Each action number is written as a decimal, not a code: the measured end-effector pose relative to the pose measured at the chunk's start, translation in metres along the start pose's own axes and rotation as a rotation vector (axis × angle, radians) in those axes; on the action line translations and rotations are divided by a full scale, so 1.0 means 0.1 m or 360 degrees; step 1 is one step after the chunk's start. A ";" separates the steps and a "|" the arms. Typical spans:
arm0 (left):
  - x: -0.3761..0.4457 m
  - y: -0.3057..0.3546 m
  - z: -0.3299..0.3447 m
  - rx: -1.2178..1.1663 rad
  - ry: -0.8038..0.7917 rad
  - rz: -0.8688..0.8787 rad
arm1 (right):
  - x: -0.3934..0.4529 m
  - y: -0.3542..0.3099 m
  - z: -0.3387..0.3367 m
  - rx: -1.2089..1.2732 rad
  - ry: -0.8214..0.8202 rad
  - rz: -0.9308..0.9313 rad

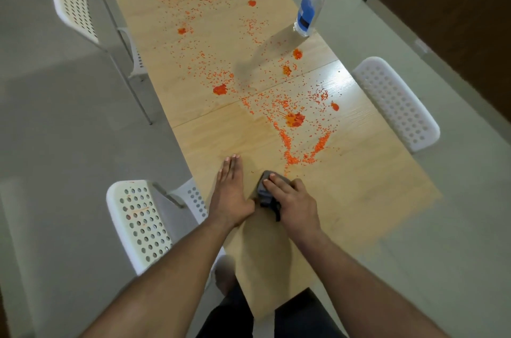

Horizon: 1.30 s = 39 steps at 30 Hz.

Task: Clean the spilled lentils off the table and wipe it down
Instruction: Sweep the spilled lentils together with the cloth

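Your right hand [290, 199] presses a crumpled dark grey cloth [266, 194] onto the long wooden desk [373, 185], fingers curled over it in a grasping grip, while your left hand [231, 194] lies flat just beside it at 9 o'clock, fingers straight, its grip released. The orange lentils [294, 119] start just beyond the cloth at 12 o'clock and scatter in clumps to the desk's far end. A blue-capped spray bottle [311, 5] stands at 1 o'clock; white perforated chairs [141, 221] flank the desk.
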<state>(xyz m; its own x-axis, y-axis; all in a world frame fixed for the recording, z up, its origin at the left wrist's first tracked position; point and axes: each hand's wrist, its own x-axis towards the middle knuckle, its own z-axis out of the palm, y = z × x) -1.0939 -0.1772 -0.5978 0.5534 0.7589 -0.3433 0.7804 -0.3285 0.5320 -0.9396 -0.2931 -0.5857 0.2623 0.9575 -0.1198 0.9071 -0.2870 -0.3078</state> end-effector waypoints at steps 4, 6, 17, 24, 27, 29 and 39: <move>0.00 0.17 0.16 -0.0007 0.0068 -0.0057 | 0.54 0.36 -0.19 -0.0087 -0.0004 0.0030; 0.00 0.27 0.22 -0.0042 0.0109 -0.0108 | 0.81 0.48 -0.33 -0.0062 -0.0009 0.0028; -0.24 0.64 0.42 -0.0368 0.0505 -0.0688 | 0.30 0.62 -0.23 0.0143 -0.0189 -0.0870; -0.22 0.59 0.53 -0.0437 0.0545 -0.0830 | 0.95 0.23 -0.20 0.0044 -0.0299 -0.0872; -0.17 0.62 0.52 -0.0443 0.0510 -0.0876 | 1.27 0.17 -0.29 0.0054 -0.0210 -0.0626; -0.14 0.65 0.53 -0.0418 0.0487 -0.0886 | 1.34 0.23 -0.38 0.0046 -0.0193 -0.0561; 0.30 1.21 0.80 -0.0285 0.0474 -0.0519 | 0.19 1.54 -0.52 -0.0045 -0.0282 -0.0730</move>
<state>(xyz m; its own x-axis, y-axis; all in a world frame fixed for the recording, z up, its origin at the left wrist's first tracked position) -0.9595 -0.2391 -0.6050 0.1597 0.9431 -0.2915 0.8227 0.0360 0.5673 -0.7777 -0.3175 -0.5865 -0.2242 0.9648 -0.1376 0.9253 0.1664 -0.3409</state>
